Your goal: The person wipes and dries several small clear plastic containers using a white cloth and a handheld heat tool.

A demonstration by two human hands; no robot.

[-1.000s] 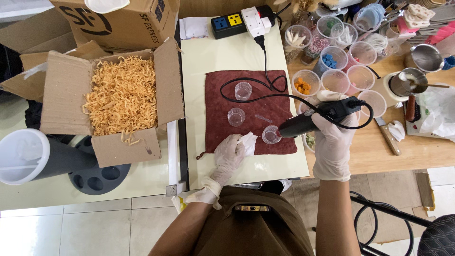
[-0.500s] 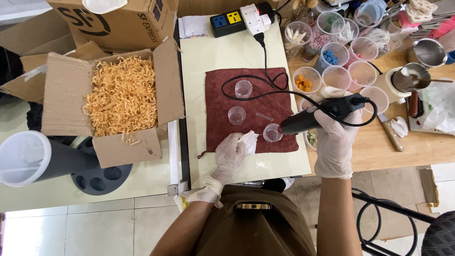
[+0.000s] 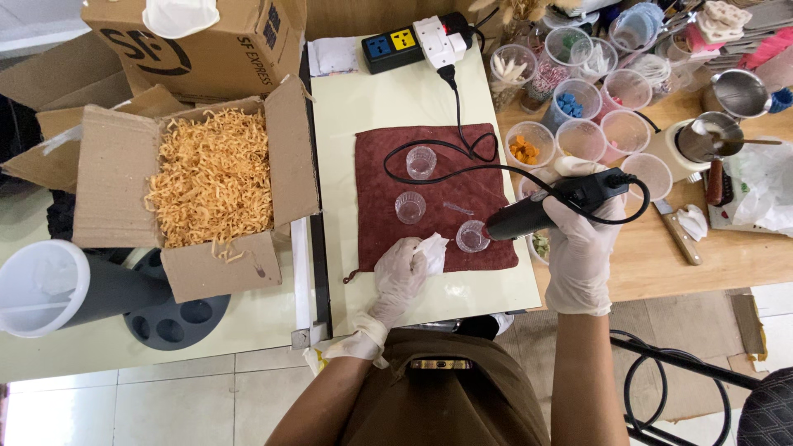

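My right hand [image 3: 582, 239], in a white glove, grips a black corded heat tool [image 3: 545, 208] whose tip points at a small clear glass cup [image 3: 472, 237] on a dark red cloth [image 3: 388, 157]. My left hand [image 3: 399, 271], also gloved, holds a crumpled white tissue [image 3: 432, 250] just left of that cup. Two more small clear cups [image 3: 410, 206] [image 3: 420, 162] stand farther back on the cloth. The tool's black cord [image 3: 450, 149] loops over the cloth to a power strip [image 3: 402, 41].
An open cardboard box [image 3: 116, 157] of orange paper shreds sits left, a second box [image 3: 190, 41] behind it. Several clear plastic cups [image 3: 578, 136] with coloured bits crowd the right back. A metal pot [image 3: 712, 136], a knife [image 3: 680, 235] and a white tub [image 3: 41, 285] are nearby.
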